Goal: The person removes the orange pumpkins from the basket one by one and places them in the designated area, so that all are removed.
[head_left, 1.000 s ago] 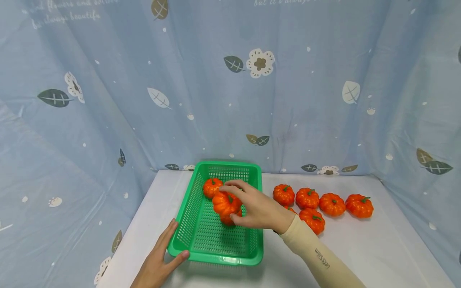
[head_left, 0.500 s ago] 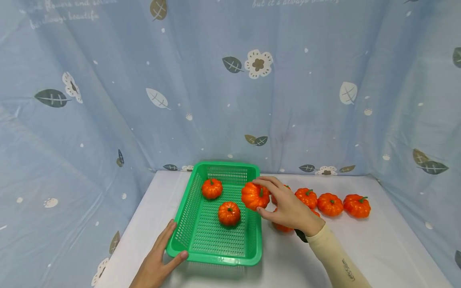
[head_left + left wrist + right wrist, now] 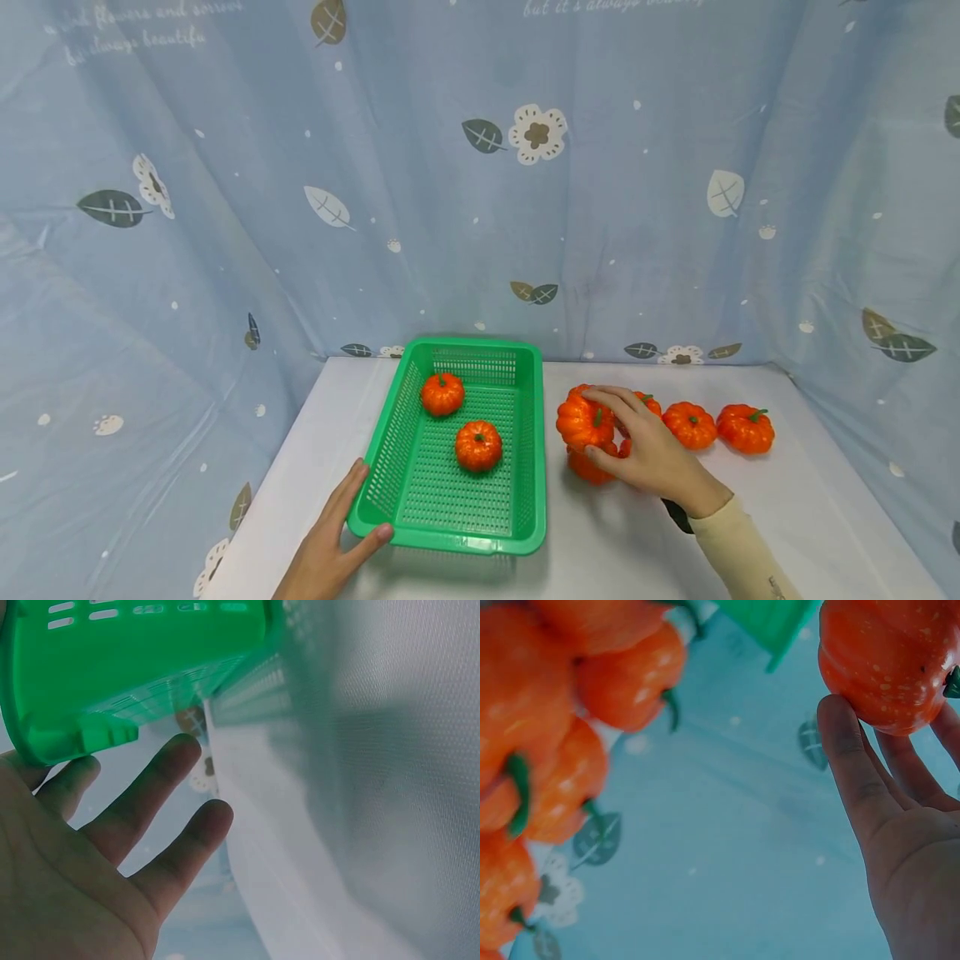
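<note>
My right hand [image 3: 652, 446] pinches an orange pumpkin [image 3: 585, 421] between thumb and fingers, to the right of the green basket [image 3: 471, 543]. In the right wrist view the same pumpkin [image 3: 889, 664] sits at the fingertips of the hand [image 3: 911, 825]. Two pumpkins lie inside the basket, one at the back left [image 3: 442, 394] and one near the middle [image 3: 478, 446]. At the basket's front left corner, my left hand [image 3: 326, 533] touches the rim with fingers spread. The left wrist view shows that hand [image 3: 97, 855] beside the basket wall [image 3: 135, 660].
Right of the basket, several pumpkins rest on the white table [image 3: 810, 517], including one below the held pumpkin [image 3: 591, 467] and two farther right [image 3: 690, 426], [image 3: 746, 429]. The hand partly hides others. A blue patterned curtain [image 3: 420, 167] stands behind.
My right hand has carried a pumpkin from above the basket, over its right rim, to above the pumpkins on the table. The left hand has stayed at the basket corner.
</note>
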{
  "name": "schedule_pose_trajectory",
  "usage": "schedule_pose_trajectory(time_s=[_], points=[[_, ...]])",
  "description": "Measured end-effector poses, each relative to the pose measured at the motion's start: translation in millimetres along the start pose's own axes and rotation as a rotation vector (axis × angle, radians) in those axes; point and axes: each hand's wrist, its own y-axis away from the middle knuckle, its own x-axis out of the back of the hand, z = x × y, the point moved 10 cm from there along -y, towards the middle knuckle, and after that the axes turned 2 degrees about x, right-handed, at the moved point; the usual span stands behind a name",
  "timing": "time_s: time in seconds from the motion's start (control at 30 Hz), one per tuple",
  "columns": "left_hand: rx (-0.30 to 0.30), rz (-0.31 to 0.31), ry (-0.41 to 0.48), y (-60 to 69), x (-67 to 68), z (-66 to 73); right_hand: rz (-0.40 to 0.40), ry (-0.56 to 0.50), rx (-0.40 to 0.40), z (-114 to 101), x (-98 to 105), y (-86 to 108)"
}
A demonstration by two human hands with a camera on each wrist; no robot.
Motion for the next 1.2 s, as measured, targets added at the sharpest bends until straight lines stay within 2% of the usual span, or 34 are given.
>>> schedule_pose_trajectory(time_s=[0.13, 0.33, 0.47, 0.63, 0.9, 1.1, 1.2], points=[[0.009, -0.011, 0.011, 0.2, -1.1, -1.9, 0.004, 0.023, -0.046, 15.2, 3.9, 14.3], [0.004, -0.003, 0.001, 0.0, -0.7, -2.6, -0.006, -0.014, -0.129, 34.7, 8.7, 33.3], [0.004, -0.002, 0.004, 0.1, -0.6, -1.8, 0.02, 0.017, -0.146, 45.9, 16.1, 44.6], [0.006, -0.004, 0.009, 0.2, -0.8, -1.3, 0.074, 0.104, -0.154, 57.0, 33.4, 56.9], [0.022, -0.018, 0.009, 0.1, -2.4, -3.3, 0.093, 0.14, -0.252, 81.4, 54.0, 80.4], [0.022, -0.013, 0.004, 0.0, -1.4, -2.9, 0.104, 0.169, -0.213, 88.4, 64.1, 90.3], [0.027, -0.015, 0.004, 0.3, -1.6, -3.4, 0.106, 0.193, -0.221, 93.8, 68.4, 94.2]])
